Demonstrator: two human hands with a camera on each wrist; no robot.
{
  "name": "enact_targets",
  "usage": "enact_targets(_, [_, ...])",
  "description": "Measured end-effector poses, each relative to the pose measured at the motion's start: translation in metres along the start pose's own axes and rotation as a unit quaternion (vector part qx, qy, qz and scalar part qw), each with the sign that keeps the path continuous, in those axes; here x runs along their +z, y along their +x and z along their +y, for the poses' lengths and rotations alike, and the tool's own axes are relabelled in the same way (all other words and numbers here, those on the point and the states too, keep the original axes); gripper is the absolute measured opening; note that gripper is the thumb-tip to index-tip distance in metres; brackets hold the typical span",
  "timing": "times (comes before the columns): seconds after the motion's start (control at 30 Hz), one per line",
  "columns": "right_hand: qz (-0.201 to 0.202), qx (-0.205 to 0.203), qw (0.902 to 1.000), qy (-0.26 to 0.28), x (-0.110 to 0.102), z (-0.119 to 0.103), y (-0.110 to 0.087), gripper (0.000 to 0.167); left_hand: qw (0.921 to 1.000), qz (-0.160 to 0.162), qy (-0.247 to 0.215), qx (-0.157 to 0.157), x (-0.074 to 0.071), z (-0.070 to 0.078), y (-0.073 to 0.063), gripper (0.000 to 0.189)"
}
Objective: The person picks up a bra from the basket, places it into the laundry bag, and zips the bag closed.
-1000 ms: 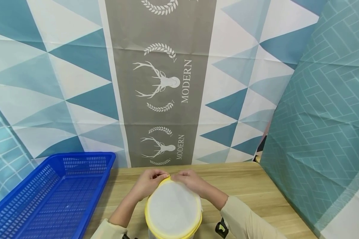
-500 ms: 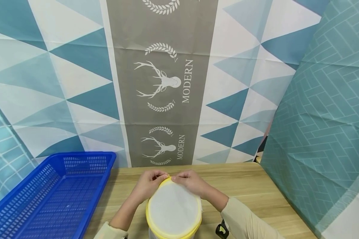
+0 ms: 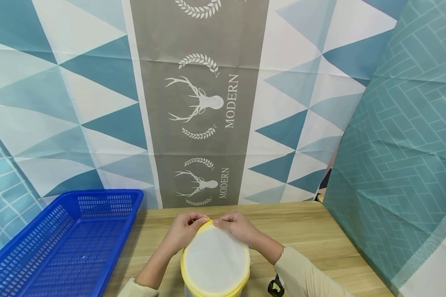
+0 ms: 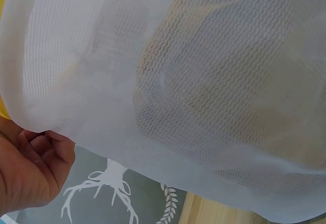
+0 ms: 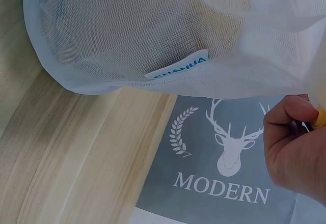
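Observation:
A round white mesh laundry bag (image 3: 217, 260) with a yellow zippered rim (image 3: 183, 270) stands on the table at the bottom of the head view. My left hand (image 3: 186, 231) pinches the yellow rim at its far side. Right beside it, my right hand (image 3: 238, 228) pinches the same rim, thumb on top. In the left wrist view the bag's mesh wall (image 4: 214, 81) fills most of the picture, with the left hand (image 4: 35, 170) at its edge. The right wrist view shows a white label (image 5: 181, 65) with blue letters and the right hand (image 5: 294, 145) with curled fingers. The zipper pull is too small to make out.
A blue plastic basket (image 3: 83, 247) with perforated walls stands left of the bag. The wooden table (image 3: 293, 222) runs back to a patterned wall cloth (image 3: 197, 144). A green cloth (image 3: 390, 165) hangs along the right side.
Both hands stay at the far side of the rim with hardly any movement. The right thumb has shifted slightly, and a small gap between the hands shows more yellow.

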State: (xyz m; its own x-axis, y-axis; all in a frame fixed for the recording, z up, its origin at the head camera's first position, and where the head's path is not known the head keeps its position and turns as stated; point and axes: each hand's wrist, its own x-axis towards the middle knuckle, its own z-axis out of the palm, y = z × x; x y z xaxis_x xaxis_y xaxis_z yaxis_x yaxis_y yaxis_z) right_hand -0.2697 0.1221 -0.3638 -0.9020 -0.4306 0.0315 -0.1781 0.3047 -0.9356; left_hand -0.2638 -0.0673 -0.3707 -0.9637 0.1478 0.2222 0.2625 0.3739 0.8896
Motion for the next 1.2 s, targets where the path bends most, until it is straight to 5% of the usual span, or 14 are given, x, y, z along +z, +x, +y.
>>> enact_targets(0.73, [0.0,0.017,0.9998,0.014,-0.003,0.002,0.0017,0.033,0.9995,0.009,-0.003,-0.029,-0.0001,0.001,-0.0031,0.016])
enact_targets(1.2, [-0.055,-0.005,0.9985,-0.004,-0.0034,-0.0014,0.0067,0.03,0.9999,-0.004,0.011,-0.012,-0.0024,0.0045,-0.0045,0.017])
